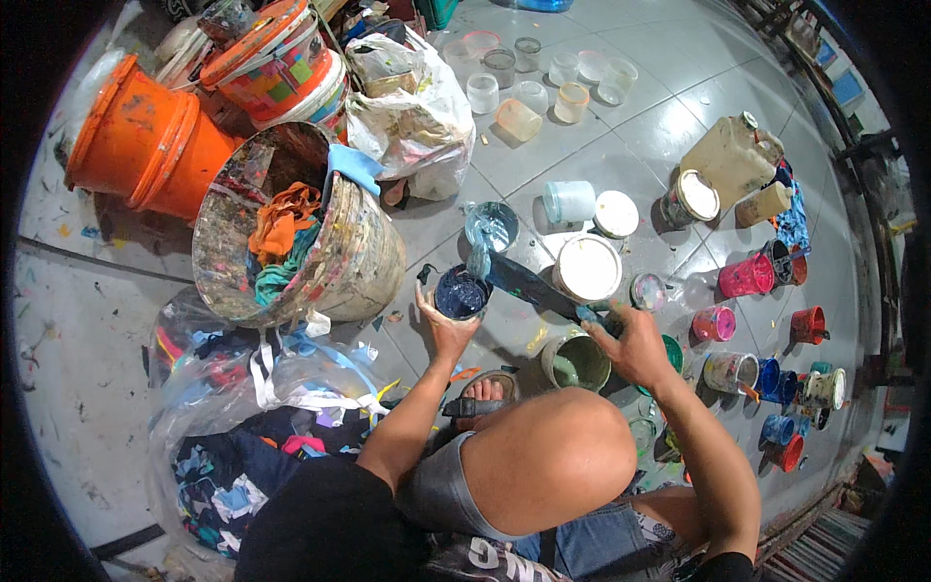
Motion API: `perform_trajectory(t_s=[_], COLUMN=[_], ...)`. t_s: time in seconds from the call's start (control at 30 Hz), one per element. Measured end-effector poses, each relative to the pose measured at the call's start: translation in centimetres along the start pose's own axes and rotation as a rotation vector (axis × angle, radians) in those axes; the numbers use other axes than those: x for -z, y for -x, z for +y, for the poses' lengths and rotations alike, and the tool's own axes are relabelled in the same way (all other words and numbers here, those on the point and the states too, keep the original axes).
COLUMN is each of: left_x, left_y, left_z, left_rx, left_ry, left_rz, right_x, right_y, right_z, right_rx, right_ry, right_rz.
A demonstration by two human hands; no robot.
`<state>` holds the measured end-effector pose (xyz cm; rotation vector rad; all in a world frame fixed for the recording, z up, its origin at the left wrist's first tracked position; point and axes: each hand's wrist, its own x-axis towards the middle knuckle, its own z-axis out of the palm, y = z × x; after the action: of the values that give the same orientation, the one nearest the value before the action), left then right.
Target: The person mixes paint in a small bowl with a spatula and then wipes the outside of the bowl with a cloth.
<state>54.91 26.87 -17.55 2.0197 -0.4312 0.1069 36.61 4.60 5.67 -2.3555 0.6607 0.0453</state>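
My left hand (446, 328) is closed round a small cup of dark navy paint (462, 295), held above the floor left of my knee. In my right hand (638, 344) is the handle end of a long flat paint-smeared spatula (529, 283). Its blade slants left and its tip, coated in grey-blue paint, hangs at the navy cup's upper rim; whether they touch I cannot tell. Just beyond stands a tub of grey-blue paint (493, 229). A tub with greenish paint (576, 364) sits below the blade, beside my right hand.
Left stand a paint-crusted bucket of rags (354, 262), orange buckets (155, 145) and a plastic bag of fabric scraps (252, 466). White-lidded tubs (588, 268) stand ahead, clear cups (519, 118) farther off. A jerrycan (729, 155) and several coloured paint pots (747, 276) are at right.
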Motion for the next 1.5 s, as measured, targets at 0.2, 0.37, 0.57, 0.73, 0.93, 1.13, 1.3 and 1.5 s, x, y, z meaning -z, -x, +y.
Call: perform_trajectory(t_s=[0.2,0.37,0.57,0.73,0.93,1.13,1.3,1.5], left_x=[2.0,2.4,2.1,2.3,3.0,1.2,2.8,1.7], left_y=[-2.0,-4.5,-6.0,-6.4,-6.5,-5.1,-4.8,-2.0], left_z=[6.4,8.2,8.8,7.7,7.1,4.4,2.4,0.2], left_rx=[-0.094,-0.248,-0.163,-0.283,-0.257,-0.041,-0.023,0.266], left_ry=[0.156,0.140,0.453,0.402,0.453,0.403,0.133,-0.134], left_rz=[-0.138,-0.015,-0.027,-0.017,-0.049,0.096,0.182,0.147], right_x=[-0.3,0.9,3.5,6.1,7.9,9.4,9.4,7.7], right_y=[1.1,1.4,1.5,2.0,2.8,3.3,4.2,5.9], right_z=[0.5,1.2,1.9,1.5,-0.2,0.2,1.3,2.9], right_rx=[0.264,0.507,0.547,0.555,0.559,0.598,0.542,0.425], right_ry=[0.519,0.737,0.653,0.658,0.713,0.901,0.739,0.541], right_rz=[0.072,0.203,0.170,0.099,0.074,-0.015,0.049,0.307])
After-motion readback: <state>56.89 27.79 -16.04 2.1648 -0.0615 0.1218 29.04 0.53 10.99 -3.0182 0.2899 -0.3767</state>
